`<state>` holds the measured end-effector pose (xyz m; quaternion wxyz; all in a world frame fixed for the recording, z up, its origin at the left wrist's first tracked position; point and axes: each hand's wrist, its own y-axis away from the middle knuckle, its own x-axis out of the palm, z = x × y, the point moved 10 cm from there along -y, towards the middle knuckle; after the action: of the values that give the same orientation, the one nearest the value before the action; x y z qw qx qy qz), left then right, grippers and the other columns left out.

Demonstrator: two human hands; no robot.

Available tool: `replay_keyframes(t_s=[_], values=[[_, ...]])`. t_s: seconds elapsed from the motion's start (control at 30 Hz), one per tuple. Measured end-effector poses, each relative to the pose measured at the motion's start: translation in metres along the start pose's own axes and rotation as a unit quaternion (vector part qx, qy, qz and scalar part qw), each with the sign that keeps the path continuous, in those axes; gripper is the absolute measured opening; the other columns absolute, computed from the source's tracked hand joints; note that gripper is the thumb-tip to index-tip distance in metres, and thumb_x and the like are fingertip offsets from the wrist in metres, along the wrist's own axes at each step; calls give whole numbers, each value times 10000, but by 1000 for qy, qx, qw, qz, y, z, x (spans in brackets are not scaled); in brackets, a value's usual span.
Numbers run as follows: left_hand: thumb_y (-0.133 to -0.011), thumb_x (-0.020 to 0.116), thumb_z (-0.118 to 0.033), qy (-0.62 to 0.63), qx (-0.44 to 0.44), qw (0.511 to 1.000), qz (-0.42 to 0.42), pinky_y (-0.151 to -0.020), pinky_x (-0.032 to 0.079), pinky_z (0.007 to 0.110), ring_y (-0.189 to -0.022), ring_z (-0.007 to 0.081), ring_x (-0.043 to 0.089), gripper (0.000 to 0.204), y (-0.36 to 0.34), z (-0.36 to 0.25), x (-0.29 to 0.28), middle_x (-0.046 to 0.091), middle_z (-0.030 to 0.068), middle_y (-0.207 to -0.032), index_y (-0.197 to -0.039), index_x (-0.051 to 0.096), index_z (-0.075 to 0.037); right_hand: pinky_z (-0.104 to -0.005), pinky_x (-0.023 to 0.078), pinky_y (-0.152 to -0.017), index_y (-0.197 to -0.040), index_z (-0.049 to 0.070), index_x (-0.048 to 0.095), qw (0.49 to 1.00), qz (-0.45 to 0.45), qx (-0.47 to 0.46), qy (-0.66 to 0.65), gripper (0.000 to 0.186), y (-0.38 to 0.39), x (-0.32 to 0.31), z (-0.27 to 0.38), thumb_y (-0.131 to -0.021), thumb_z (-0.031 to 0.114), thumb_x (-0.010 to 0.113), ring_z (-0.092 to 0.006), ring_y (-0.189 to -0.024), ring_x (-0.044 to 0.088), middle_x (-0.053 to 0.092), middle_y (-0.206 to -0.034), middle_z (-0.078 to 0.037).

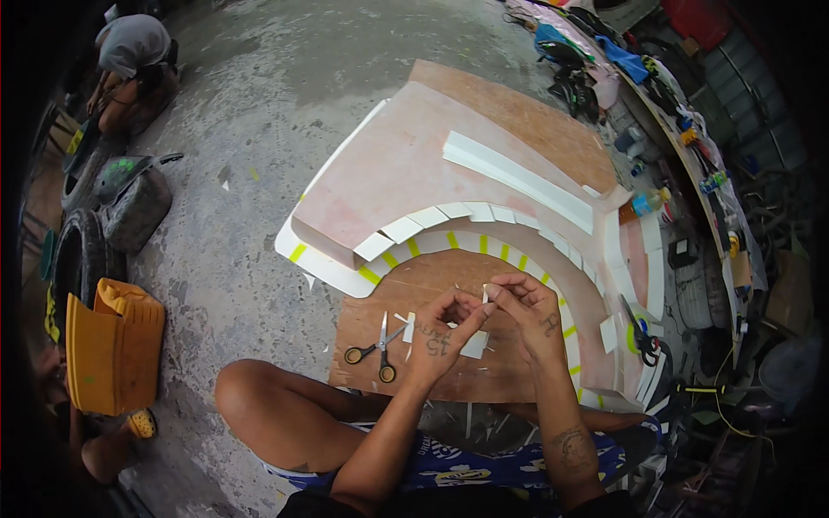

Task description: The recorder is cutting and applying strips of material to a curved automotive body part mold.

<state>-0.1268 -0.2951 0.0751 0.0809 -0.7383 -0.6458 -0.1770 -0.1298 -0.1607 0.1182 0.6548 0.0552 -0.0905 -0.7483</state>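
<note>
Here, left hand [440,333], right hand [534,318], pinching white piece [485,295]

Room over board [440,274], between left hand [445,332], right hand [528,312] and panel's [393,160] curve. Curve blocks ahead and right; scissors [382,346] in way, just left of left hand.

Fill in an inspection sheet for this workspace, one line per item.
Surface: brown board on a worn grey floor.
Job's things: curved panel with white pieces along its arch and yellow strips; black-handled scissors lying open on the board.
Clutter: white scraps on the board; green-handled scissors and a bottle toward the right.
Grip: left hand and right hand meet, fingertips at a small white piece.
Cables: thin yellow line at lower right, perhaps a cord.
Surroundings: another person, tyres and an orange container at left.
</note>
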Motion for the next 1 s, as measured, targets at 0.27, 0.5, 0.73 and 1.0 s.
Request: replay_keyframes(t_s=[0.27, 0.5, 0.73, 1.0], values=[[-883, 709, -139, 73, -69, 990, -98, -599, 437, 192, -630, 42, 559, 138, 2, 25, -22, 635, -6, -709, -854, 642, -22, -244, 498, -752, -1005, -36, 644, 992, 9, 102, -71, 198, -30, 28, -30, -854, 74, 709, -105, -787, 620, 667, -876, -57], [-888, 697, -174, 123, -73, 967, -213, -529, 402, 202, -529, 70, 528, 180, -14, 40, -79, 645, 38, -709, -799, 606, -46, -309, 500, -773, -1017, -13, 677, 934, 59, -210, 284, 180, -53, 66, 60, -873, -14, 570, -191, -828, 608, 678, -915, -79], [-868, 719, -193, 106, -73, 949, -286, -500, 394, 208, -513, 80, 525, 217, -30, 30, -99, 630, 57, -686, -787, 603, -29, -375, 476, -793, -999, 5, 667, 820, 240, -348, 385, 202, -98, 145, 59, -845, -43, 546, -301, -900, 552, 627, -934, -128], [-873, 667, -100, 120, -52, 948, -290, -508, 416, 219, -528, 98, 543, 117, -41, 22, -107, 638, 69, -702, -902, 640, 10, -331, 483, -779, -958, 11, 686, 809, 343, -258, 401, 138, -138, 170, 16, -849, 77, 632, -244, -860, 586, 641, -925, -120]])
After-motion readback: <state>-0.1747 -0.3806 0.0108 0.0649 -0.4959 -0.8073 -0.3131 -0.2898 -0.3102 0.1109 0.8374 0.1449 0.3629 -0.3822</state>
